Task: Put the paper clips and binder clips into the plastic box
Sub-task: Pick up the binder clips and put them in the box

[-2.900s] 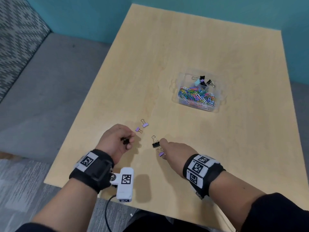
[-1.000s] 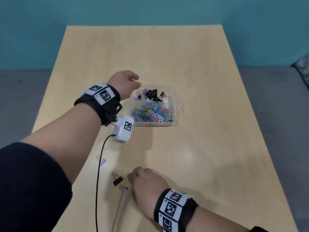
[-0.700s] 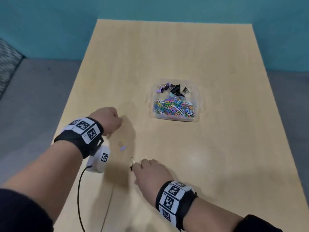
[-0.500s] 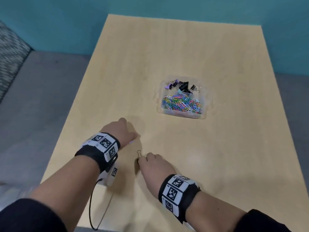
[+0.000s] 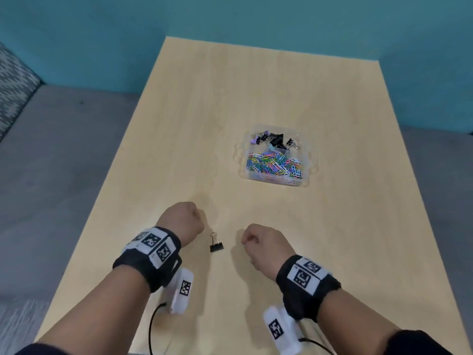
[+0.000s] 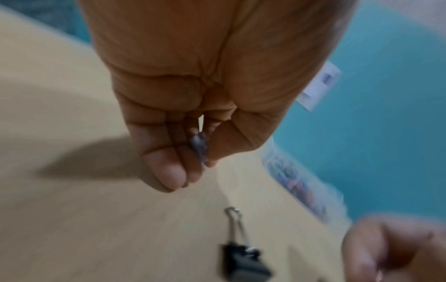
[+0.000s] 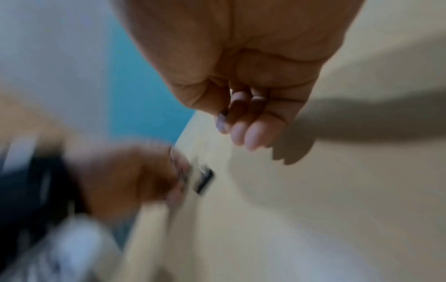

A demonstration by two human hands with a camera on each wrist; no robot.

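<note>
A small black binder clip (image 5: 216, 246) lies on the table between my two hands, touched by neither; it also shows in the left wrist view as the black binder clip (image 6: 241, 255). My left hand (image 5: 197, 217) is curled, and its thumb and fingers pinch a tiny purple binder clip (image 6: 199, 145). My right hand (image 5: 247, 240) is curled too, with a second, blurred purple clip (image 7: 220, 123) pinched under its thumb. The clear plastic box (image 5: 243, 172) stands farther back, right of centre, holding coloured paper clips (image 5: 275, 163) and several binder clips (image 5: 273, 140).
The light wooden table (image 5: 230, 98) ends at a left edge close to my left forearm, with grey floor (image 5: 64, 149) beyond. A teal wall (image 5: 230, 16) stands behind the far edge. Cables hang from both wrist cameras near the front edge.
The left hand has picked the purple clip off the table and curled up. The right hand has drawn back to the right, which uncovers the black clip lying between the hands.
</note>
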